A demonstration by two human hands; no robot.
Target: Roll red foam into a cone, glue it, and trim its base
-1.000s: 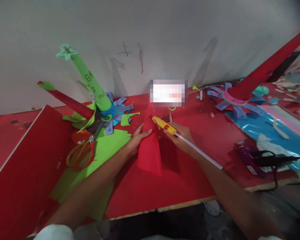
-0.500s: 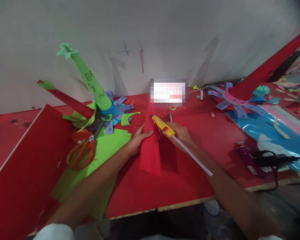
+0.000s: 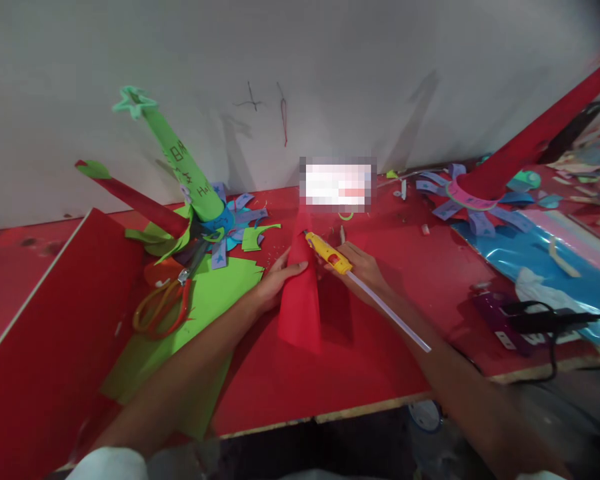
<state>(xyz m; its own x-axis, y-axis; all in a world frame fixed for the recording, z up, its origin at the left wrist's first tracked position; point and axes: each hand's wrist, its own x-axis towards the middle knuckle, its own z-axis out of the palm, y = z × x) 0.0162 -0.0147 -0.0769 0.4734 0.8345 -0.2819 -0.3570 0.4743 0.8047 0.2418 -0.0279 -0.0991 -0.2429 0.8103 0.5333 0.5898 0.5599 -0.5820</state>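
Red tabletop (image 3: 260,393) spread beneath | red paper cone (image 3: 300,307) held over its middle, long axis pointed straight ahead, left side clasped by nearer left grip (image 3: 275,283) | yellow glue gun (image 3: 330,253) grasped by right grip (image 3: 364,268), angled in from cone's right | nozzle (image 3: 308,235) at cone, contact seemingly made

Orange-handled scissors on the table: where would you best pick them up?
Probably by the orange handle loops, coming from the near side: the loops face the viewer and lie uncovered, while the blades point away.

Glue stick (image 3: 390,311) now slightly steeper
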